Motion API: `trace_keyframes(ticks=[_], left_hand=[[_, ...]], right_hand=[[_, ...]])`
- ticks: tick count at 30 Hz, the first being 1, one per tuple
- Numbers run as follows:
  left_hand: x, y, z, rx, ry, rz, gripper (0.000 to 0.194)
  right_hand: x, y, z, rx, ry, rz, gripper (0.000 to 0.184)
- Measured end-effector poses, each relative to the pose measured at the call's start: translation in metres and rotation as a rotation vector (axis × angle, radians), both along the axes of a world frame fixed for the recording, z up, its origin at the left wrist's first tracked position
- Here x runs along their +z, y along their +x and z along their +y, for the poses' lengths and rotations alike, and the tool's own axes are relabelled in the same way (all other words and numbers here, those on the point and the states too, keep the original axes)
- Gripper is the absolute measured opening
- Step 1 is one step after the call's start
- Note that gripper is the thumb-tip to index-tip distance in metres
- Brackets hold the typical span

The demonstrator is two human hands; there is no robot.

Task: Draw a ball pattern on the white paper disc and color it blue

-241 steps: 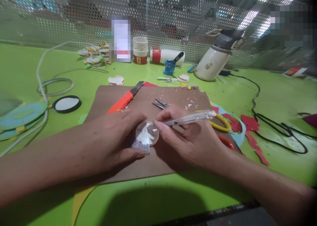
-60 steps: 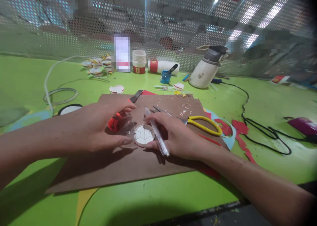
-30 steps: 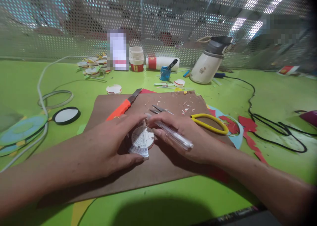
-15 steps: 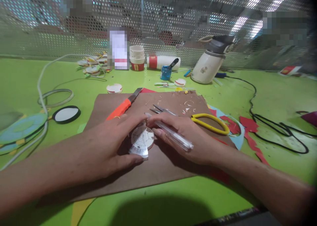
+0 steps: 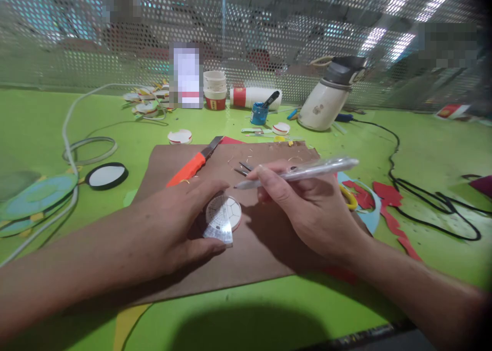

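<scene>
Right-hand grip: the right hand (image 5: 307,207) was clamped on a clear pen (image 5: 303,171), thumb and fingers together around the barrel.
Left-hand grip: the left hand (image 5: 172,218) was clamped on a clear protractor (image 5: 219,227), thumb at its near corner, fingers at its far side.
Pen axis: slanted; tip to the left and slightly down, rear end to the right. Tip contact with any surface could not be told.
Disc position: the white disc (image 5: 234,210) lay over the brown board (image 5: 246,259), partly under the protractor; drawn lines showed on its bare right part.
Protractor axis: straight edge ran from the far side toward the wearer, facing right; its left part was hidden by the left hand, and its scale was too small to read.
Knife: the orange knife (image 5: 188,167) pointed its blade away and to the right; handle end hidden behind the left hand.
Scissors: tips of the scissors (image 5: 246,167) pointed left; middle hidden by the right hand, yellow handle partly visible beyond.
Phone: the upright phone (image 5: 186,77) was pixelated, its content unreadable.
</scene>
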State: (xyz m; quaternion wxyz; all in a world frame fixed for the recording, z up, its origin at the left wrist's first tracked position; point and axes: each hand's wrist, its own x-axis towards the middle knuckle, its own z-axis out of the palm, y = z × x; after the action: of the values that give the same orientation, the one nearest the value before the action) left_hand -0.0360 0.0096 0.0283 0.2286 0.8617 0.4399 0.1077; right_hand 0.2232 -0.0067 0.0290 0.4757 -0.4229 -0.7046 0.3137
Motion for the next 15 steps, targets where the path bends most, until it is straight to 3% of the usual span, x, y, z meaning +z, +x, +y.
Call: trace_keyframes(ticks=[4, 15], left_hand=[[0.0023, 0.0, -0.0018, 0.016, -0.015, 0.024, 0.044], [0.0007, 0.0018, -0.0002, 0.033, -0.034, 0.033, 0.042]], right_hand=[[0.0008, -0.0024, -0.0006, 0.056, -0.03, 0.037, 0.028], [-0.0062, -0.0032, 0.004, 0.081, -0.044, 0.005, 0.019]])
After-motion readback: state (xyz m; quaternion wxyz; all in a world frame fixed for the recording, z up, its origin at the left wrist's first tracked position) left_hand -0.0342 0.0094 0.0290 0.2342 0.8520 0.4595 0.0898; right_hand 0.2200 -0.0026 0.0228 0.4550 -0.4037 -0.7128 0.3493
